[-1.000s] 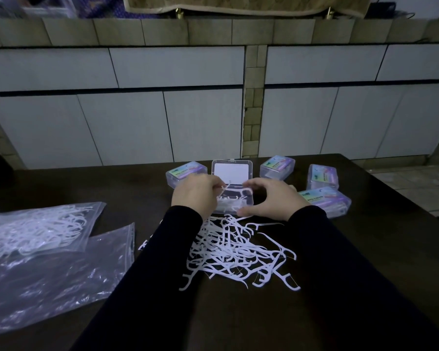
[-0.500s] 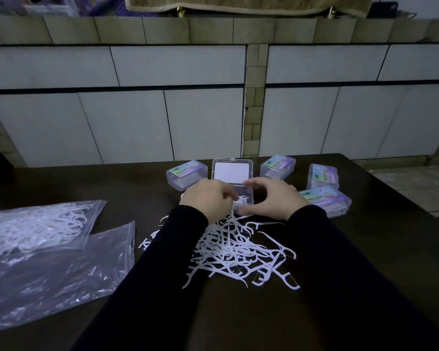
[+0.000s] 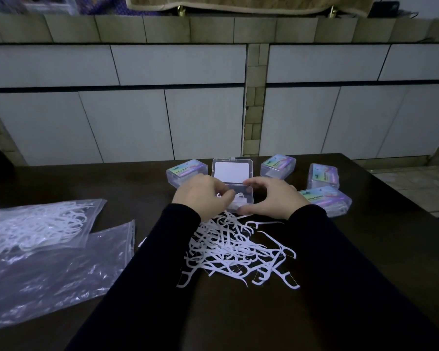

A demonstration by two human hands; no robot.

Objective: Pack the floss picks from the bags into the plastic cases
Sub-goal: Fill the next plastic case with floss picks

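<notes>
Head view: I see my right hand [image 3: 271,197] curl its fingers round the open case [image 3: 235,191] to steady it, my left hand [image 3: 203,196] pinching floss picks [image 3: 238,249] into it, the pile just before it.

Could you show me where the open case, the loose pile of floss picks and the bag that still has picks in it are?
Open clear plastic case [image 3: 232,171]: head view, on its raised lid.
Loose pile of white floss picks [image 3: 238,252]: head view, on the pile's middle.
Clear plastic bag holding picks [image 3: 36,224]: head view, on its filled middle.
</notes>
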